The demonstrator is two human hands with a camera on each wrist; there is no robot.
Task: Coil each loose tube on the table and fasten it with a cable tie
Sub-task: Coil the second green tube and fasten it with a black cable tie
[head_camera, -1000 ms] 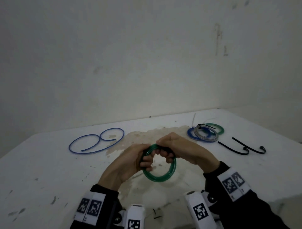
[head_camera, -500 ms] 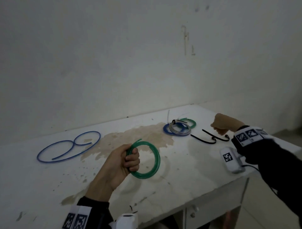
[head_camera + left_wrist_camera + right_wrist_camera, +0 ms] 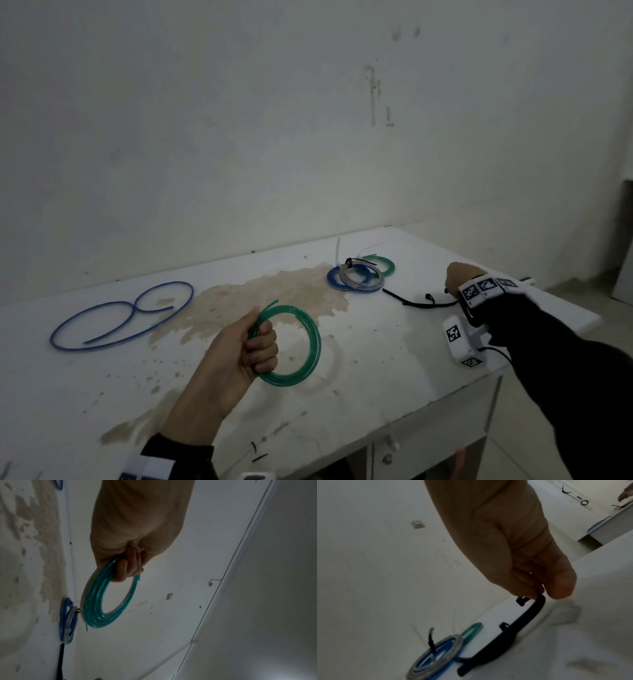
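Observation:
My left hand (image 3: 251, 349) grips a coiled green tube (image 3: 313, 342) just above the white table (image 3: 376, 370); the wrist view shows its fingers (image 3: 126, 568) curled through the green coil (image 3: 92, 609). My right hand (image 3: 457, 279) is at the table's right side. There its fingertips (image 3: 530, 588) pinch the head end of a black cable tie (image 3: 527, 616), whose strap (image 3: 411, 303) trails left on the table. A second black tie (image 3: 488, 654) lies beside it. A loose blue tube (image 3: 120, 318) lies uncoiled at the left.
Three tied coils, blue, grey and green (image 3: 356, 277), are stacked at the back right. A brown stain (image 3: 260, 298) covers the table's middle. The right table edge (image 3: 582, 308) is close to my right wrist, and a wall rises behind.
My right hand let go of the green coil and reached right to the black cable ties, pinching one. The left hand now holds the coil alone.

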